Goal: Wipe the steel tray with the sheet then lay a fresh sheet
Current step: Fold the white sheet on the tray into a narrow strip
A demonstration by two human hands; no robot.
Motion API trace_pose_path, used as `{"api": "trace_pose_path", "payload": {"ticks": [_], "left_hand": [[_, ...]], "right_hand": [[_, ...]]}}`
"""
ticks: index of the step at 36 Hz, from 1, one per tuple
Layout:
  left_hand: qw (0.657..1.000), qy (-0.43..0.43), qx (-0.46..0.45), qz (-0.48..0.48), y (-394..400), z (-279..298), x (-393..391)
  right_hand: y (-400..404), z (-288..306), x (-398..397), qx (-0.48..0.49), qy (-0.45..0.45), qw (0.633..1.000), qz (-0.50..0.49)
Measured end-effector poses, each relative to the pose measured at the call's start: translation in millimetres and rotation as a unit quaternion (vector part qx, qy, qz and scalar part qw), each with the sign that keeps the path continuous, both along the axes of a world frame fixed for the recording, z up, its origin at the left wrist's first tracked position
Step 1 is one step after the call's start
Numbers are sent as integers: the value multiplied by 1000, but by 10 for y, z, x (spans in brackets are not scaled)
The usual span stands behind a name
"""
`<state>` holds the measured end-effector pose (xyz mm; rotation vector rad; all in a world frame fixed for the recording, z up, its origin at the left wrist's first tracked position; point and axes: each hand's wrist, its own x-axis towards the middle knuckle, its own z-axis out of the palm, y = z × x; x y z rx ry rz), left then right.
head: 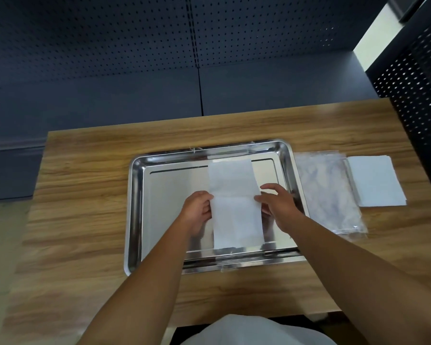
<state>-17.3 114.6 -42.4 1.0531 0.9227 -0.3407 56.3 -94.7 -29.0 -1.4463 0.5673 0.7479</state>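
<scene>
A shiny steel tray [159, 195] lies on the wooden table. A long white sheet [234, 207] with a fold crease across its middle is held over the tray's right half. My left hand [198, 207] pinches the sheet's left edge at the crease. On the opposite edge, at the same height, my right hand [276, 205] pinches the sheet. The sheet's far half reaches toward the tray's back rim and its near half toward the front rim.
Right of the tray lies a clear plastic bag [328, 195], and beyond it a stack of white sheets [376, 180]. Dark pegboard walls stand behind and to the right of the table [85, 170]. Bare wood shows left of the tray.
</scene>
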Motion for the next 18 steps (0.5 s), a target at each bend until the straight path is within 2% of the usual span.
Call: {"api": "trace_pose_path", "payload": {"ticks": [9,18], "left_hand": [[993,-70,98,-3,-40,236,55],[977,-92,192,-19,-154,304,19]], "right_hand": [[-42,216,113,-35,-63,995,73],[-14,157,139,-144,-157,967,136]]}}
